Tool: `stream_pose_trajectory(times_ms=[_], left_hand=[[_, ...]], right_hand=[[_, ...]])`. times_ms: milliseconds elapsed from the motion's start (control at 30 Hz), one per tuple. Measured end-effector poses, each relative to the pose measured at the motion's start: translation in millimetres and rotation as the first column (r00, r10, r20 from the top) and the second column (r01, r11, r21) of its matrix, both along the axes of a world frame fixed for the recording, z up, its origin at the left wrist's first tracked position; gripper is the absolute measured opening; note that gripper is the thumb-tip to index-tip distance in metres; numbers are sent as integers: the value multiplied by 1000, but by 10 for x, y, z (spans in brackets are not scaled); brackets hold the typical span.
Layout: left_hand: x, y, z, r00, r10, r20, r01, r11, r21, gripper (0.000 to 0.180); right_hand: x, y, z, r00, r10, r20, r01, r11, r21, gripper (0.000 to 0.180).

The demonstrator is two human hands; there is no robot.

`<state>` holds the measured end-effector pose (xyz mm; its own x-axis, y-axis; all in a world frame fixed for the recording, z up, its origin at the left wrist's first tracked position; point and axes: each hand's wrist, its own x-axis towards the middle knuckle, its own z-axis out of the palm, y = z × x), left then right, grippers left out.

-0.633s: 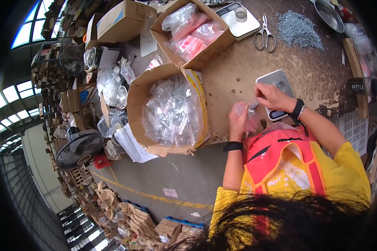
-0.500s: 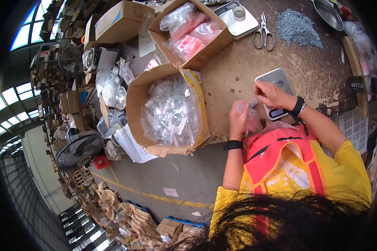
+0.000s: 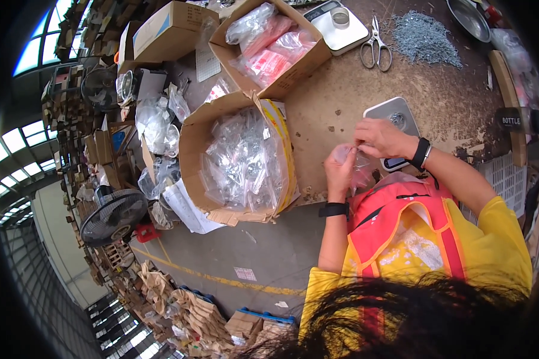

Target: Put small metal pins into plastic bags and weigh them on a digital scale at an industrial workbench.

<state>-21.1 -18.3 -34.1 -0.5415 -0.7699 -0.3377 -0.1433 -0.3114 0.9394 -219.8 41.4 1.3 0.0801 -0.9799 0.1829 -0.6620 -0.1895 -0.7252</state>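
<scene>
Over the table's near edge, my left hand [image 3: 339, 171] is closed on a small clear plastic bag [image 3: 362, 173]. My right hand [image 3: 384, 137] meets it from the right, its fingers pinched at the bag's top edge; the exact grip is hidden between the fingertips. Partly behind my right hand lies a small white scale [image 3: 378, 111] with a bit of shiny metal hardware [image 3: 396, 119] on it. To the left, an open cardboard box [image 3: 196, 134] is filled with clear bags [image 3: 242, 161] that hold small metal parts.
A second carton [image 3: 296, 75] holds clear and red-printed bags. Farther back are a larger white scale [image 3: 350, 39], scissors [image 3: 374, 51], a heap of small metal pieces [image 3: 426, 39] and a metal bowl [image 3: 468, 21]. A black fan [image 3: 114, 216] stands at left.
My right hand has shifted left and slightly down, bringing its fingers against my left hand at the bag's top. More of the small scale now shows.
</scene>
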Motion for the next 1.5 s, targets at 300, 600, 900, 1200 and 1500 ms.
stream_pose_trajectory(times_ms=[300,600,900,1200,1500], left_hand=[[-18,3,546,1000,21,-17,-22,999,-49,9],[465,-336,1661,932,347,-100,-361,872,-331,6],[300,-315,1954,770,601,-215,-638,713,-292,17],[-422,175,924,866,464,-186,-430,882,195,16],[-319,70,838,850,490,-195,-436,861,263,19]], right_hand=[[-188,68,346,968,-83,238,47,988,150,10],[-937,428,582,865,-444,232,409,894,186,9],[-582,630,631,693,-520,499,321,843,433,13],[89,505,922,784,-339,519,165,921,352,14],[-53,440,685,568,-459,683,131,870,476,14]])
